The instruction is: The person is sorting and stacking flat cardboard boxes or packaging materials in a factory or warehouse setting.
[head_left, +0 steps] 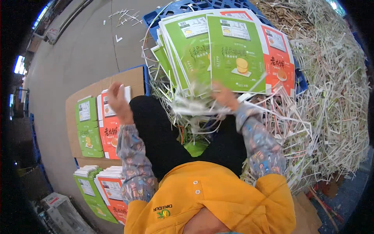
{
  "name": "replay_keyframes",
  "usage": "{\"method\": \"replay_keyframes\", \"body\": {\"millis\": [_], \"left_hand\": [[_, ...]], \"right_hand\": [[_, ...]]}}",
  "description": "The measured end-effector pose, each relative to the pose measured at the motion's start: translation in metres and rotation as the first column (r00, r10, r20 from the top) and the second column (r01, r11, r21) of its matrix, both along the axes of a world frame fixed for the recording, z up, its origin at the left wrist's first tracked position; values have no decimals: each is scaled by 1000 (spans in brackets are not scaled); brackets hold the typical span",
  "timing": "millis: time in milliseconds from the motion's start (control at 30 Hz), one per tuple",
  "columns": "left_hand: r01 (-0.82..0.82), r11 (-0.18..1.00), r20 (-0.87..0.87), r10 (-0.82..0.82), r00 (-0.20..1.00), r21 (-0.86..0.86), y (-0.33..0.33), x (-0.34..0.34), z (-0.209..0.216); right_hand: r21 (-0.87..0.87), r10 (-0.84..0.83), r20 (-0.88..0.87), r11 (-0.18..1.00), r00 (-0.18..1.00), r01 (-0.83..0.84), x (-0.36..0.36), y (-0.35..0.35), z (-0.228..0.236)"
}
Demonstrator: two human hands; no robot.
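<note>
My left hand (119, 104) is raised over the inner edge of a red printed card stack (108, 130), its fingers loosely bent and apart with nothing visible in them. My right hand (225, 97) is smeared by motion at the near edge of the large green printed sheets (237, 50). Blurred white paper strips (194, 103) fly just left of it; whether its fingers grip any of them cannot be made out. Beside the green sheets lies a red printed sheet (277, 58), partly overlapped by them. A green card stack (86, 128) stands left of the red one.
A blue plastic pallet (156, 17) carries the large sheets. Shredded paper strips (331, 89) pile high on the right and spill between my knees. Under the left stacks lies brown cardboard (74, 113). More card stacks (95, 191) stand nearer, with a grey crate (66, 214) at lower left.
</note>
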State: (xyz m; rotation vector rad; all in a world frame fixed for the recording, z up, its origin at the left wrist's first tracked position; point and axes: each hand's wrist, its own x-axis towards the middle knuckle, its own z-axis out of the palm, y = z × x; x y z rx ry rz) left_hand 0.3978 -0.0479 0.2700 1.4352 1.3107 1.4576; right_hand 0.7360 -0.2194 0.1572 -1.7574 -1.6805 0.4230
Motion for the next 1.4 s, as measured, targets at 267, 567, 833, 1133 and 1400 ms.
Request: {"method": "replay_keyframes", "body": {"millis": [267,567,833,1133,1400], "left_hand": [[714,660,-241,-751,615,-234,-55,194,-52],[381,892,-297,-442,846,-243,-90,244,-133],[395,687,130,-405,905,-610,-71,249,-148],[547,725,224,-501,836,-418,-46,247,-49],[318,758,192,-253,948,-569,-64,167,-133]], "right_hand": [[-404,584,-311,633,750,-660,-151,-84,-9],[-391,-375,-915,736,-148,552,38,-76,-9],[-307,-423,-905,731,51,610,73,-48,-7],[-61,-130,-991,654,33,754,64,-42,44],[-380,-148,-914,637,-378,670,57,-43,-17]]}}
